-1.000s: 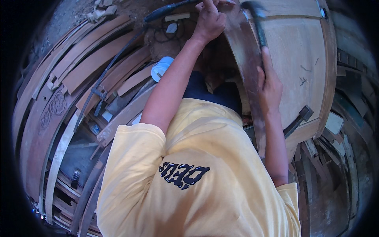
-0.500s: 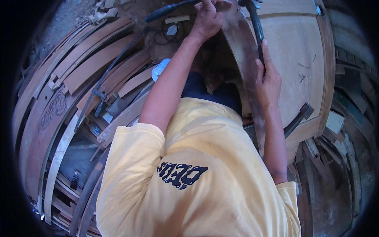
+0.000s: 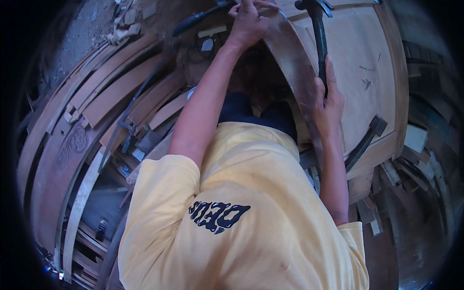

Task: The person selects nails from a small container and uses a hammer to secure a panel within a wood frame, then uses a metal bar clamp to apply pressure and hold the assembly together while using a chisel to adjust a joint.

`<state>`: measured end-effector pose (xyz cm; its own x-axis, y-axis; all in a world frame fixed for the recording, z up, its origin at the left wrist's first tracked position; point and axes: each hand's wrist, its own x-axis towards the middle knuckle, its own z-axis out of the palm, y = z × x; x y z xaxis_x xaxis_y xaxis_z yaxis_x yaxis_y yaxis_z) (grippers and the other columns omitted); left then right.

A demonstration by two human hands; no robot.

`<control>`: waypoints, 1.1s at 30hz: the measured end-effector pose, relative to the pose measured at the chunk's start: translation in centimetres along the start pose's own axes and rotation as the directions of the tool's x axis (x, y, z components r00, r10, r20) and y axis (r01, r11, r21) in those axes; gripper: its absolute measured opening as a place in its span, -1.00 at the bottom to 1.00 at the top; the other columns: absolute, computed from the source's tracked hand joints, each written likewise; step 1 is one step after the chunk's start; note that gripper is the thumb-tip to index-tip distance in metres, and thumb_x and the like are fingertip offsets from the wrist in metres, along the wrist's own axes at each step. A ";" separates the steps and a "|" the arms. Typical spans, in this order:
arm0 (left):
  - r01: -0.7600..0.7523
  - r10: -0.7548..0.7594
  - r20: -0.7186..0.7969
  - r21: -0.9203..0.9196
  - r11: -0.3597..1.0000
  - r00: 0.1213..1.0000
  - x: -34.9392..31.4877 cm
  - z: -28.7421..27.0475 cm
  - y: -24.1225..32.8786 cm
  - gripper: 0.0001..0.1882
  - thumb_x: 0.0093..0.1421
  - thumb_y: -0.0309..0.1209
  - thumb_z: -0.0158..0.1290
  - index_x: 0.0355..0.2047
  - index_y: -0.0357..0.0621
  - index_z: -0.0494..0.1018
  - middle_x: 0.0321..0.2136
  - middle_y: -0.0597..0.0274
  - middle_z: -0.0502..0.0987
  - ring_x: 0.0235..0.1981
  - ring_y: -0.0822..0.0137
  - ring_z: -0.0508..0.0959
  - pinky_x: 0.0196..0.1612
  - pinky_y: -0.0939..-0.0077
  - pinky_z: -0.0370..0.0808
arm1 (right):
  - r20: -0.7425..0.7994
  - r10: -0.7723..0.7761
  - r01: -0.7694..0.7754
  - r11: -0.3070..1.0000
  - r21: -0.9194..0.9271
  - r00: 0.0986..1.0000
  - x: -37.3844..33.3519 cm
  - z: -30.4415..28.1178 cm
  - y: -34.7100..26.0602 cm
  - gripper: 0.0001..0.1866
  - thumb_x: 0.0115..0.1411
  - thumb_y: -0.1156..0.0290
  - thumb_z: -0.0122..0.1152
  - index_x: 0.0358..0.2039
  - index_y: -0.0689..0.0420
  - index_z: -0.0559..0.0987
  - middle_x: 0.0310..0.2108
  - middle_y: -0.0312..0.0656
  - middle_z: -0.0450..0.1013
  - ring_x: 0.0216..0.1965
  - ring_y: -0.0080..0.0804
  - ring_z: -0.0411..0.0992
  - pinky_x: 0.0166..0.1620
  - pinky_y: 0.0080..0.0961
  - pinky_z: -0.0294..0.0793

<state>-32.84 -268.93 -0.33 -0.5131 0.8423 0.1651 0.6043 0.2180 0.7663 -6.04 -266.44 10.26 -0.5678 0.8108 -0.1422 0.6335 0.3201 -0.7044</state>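
Note:
My right hand (image 3: 329,104) is wrapped round the dark handle of a claw hammer (image 3: 319,38), whose head is raised above a pale wooden panel (image 3: 355,53). At the top of the view my left hand (image 3: 249,25) is bent at the upper end of a long brown board (image 3: 292,63), its fingers pinched together. What they hold, if anything, is too small to make out. A dark-handled tool (image 3: 195,21) lies just left of that hand; its far end is hidden behind the fingers. On the panel's near part, right of my right forearm, rests a second hammer (image 3: 369,137).
Long wooden boards (image 3: 116,92) are stacked on the left, one with a carved pattern (image 3: 72,142). A long metal bar clamp (image 3: 126,126) lies across them. Scrap wood (image 3: 126,26) is heaped at the upper left; more offcuts (image 3: 415,137) stand at the right.
The claw hammer has tilted more upright, and its head shows more fully. My left hand has shifted slightly left and down in view. The whole view has also turned a little.

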 end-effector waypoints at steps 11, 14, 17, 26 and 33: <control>0.127 -0.104 0.111 -0.219 0.968 0.988 0.3 -1.1 -1.3 -0.46 0.27 -0.60 -0.02 0.21 -0.33 0.06 0.06 0.14 0.61 0.23 0.30 0.46 0.39 0.41 0.19 | -0.138 0.130 -0.109 0.982 0.151 0.982 -7.6 -3.1 4.5 -0.45 0.44 0.30 0.11 0.42 -0.15 0.35 0.17 0.10 0.50 0.16 0.10 0.50 0.16 -0.18 0.48; 0.256 -0.203 0.197 -0.307 0.917 0.959 0.7 -1.5 -1.2 -0.42 0.22 -0.63 0.00 0.18 -0.22 -0.01 0.00 0.15 0.63 0.12 0.31 0.54 0.29 0.47 0.29 | -0.089 0.281 -0.262 0.948 0.180 0.955 -10.7 -4.0 5.8 -0.44 0.44 0.29 0.11 0.42 -0.13 0.34 0.18 0.10 0.50 0.15 0.13 0.50 0.12 -0.17 0.49; 0.268 -0.199 0.236 -0.309 0.913 0.951 1.5 -2.2 -1.2 -0.37 0.22 -0.63 0.02 0.20 -0.19 -0.04 0.04 0.10 0.61 0.09 0.31 0.53 0.23 0.42 0.34 | -0.206 0.247 -0.188 0.945 0.266 0.947 -14.1 -4.1 8.4 -0.42 0.44 0.28 0.10 0.44 -0.07 0.30 0.19 0.10 0.49 0.14 0.17 0.49 0.09 -0.18 0.50; -0.443 0.402 0.284 0.097 0.891 0.870 4.3 9.7 10.3 -0.84 0.19 -0.42 0.23 -0.21 -0.09 0.62 -0.14 0.12 0.65 -0.03 0.04 0.57 0.09 0.15 0.45 | -0.346 0.494 -0.373 0.855 0.361 0.798 -20.6 -7.1 11.8 -0.40 0.45 0.23 0.08 0.44 0.08 0.27 0.28 0.14 0.39 0.28 0.13 0.39 0.24 -0.18 0.39; -0.365 0.253 0.343 0.318 0.875 0.905 8.2 25.7 19.2 -0.71 0.12 -0.13 0.29 -0.31 -0.08 0.63 -0.30 0.02 0.59 -0.12 -0.01 0.53 0.03 0.10 0.46 | -0.440 0.643 -0.442 0.759 0.479 0.627 -19.4 -7.4 10.0 -0.42 0.47 0.28 0.06 0.41 0.23 0.28 0.31 0.15 0.36 0.33 -0.01 0.35 0.31 -0.24 0.30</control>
<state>-9.84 -245.19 -0.22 -0.1022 0.9861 0.1308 0.9100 0.0396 0.4128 15.21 -275.34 11.10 0.2828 0.9297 -0.2360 0.4797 -0.3501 -0.8046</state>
